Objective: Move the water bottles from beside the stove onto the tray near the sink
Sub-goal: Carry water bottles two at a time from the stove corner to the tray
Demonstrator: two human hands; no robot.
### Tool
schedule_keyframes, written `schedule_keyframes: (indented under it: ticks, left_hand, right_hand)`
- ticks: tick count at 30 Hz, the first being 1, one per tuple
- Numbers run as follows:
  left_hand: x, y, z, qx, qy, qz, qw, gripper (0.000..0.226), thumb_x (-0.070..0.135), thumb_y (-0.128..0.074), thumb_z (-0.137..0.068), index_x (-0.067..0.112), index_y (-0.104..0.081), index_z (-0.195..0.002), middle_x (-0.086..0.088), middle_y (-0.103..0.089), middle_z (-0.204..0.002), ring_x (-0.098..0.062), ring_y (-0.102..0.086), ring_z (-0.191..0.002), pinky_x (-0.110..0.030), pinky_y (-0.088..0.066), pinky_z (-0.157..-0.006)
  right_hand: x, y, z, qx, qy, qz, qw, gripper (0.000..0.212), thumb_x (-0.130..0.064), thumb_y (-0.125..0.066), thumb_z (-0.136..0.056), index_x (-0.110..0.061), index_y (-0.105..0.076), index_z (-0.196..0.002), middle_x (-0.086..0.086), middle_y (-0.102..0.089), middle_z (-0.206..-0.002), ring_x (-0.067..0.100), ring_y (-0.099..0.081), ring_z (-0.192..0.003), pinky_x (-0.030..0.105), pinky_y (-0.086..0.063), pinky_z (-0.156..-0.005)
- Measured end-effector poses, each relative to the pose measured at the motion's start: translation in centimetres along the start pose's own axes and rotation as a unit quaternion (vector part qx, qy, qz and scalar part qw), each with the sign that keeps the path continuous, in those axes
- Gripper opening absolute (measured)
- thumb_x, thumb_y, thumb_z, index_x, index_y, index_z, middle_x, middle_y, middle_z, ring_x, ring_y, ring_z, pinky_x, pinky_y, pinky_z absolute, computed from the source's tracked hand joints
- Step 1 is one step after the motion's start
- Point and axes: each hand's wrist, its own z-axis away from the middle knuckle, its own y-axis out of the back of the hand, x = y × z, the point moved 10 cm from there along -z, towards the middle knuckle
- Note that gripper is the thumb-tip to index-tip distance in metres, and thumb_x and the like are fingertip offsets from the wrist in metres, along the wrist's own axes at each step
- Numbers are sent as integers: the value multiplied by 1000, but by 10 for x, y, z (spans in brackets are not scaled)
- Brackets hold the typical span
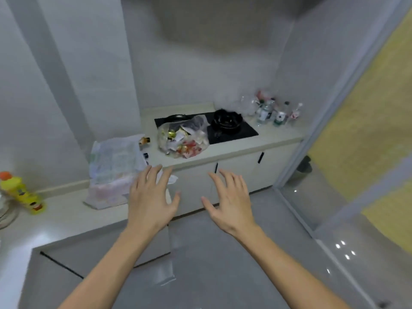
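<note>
Several clear water bottles (pixel 275 113) stand in a cluster on the counter's far right corner, just right of the black stove (pixel 231 131). Both my hands are stretched out in front of me above the floor, well short of the bottles. My left hand (pixel 151 197) has spread fingers and holds nothing. My right hand (pixel 229 201) is likewise spread and empty. No tray or sink is clearly in view; only a blurred rounded edge shows at the far left.
A clear bag of rubbish (pixel 184 139) lies on the stove's left half, a black pan (pixel 226 121) on its right. A white plastic bag (pixel 113 170) sits on the counter corner. A yellow bottle (pixel 21 192) stands far left. A glass door (pixel 334 121) bounds the right.
</note>
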Motion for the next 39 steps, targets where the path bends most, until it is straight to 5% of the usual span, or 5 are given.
schedule_keyframes:
  ticks: [12, 20, 29, 39]
  left_hand:
    - [197, -141, -204, -40, -176, 23, 983, 69, 53, -51, -90, 26, -47, -154, -4, -53, -149, -30, -41, -145, -52, -42, -113]
    - [331, -227, -340, -58, -188, 28, 980, 73, 54, -49, -90, 28, -43, -158, -3, -49, -157, -29, -40, -148, -52, -44, -114]
    - [420, -321, -483, -61, -200, 53, 976, 68, 50, -53, -93, 23, -47, -156, -6, -52, -154, -29, -44, -146, -49, -46, -110]
    - [516, -455, -664, -130, -236, 75, 960, 68, 45, -59, -96, 23, -42, -158, -5, -46, -159, -30, -43, -146, -51, -47, -107]
  right_hand:
    - [252, 13, -103, 69, -150, 3, 986, 72, -62, -49, -96, -27, -41, -158, 3, -42, -159, 25, -37, -148, 47, -22, -128]
    - [427, 26, -200, 65, -164, -7, 984, 70, -61, -51, -96, -22, -47, -154, 9, -48, -156, 31, -45, -142, 51, -36, -119]
    - [562, 20, -330, 31, -173, 12, 984, 73, -60, -51, -98, -30, -33, -162, 3, -35, -167, 27, -30, -154, 50, -25, -128]
    - [721, -6, -486, 19, -224, 35, 974, 74, -60, -55, -95, -27, -39, -159, 5, -41, -163, 31, -36, -149, 49, -35, -121]
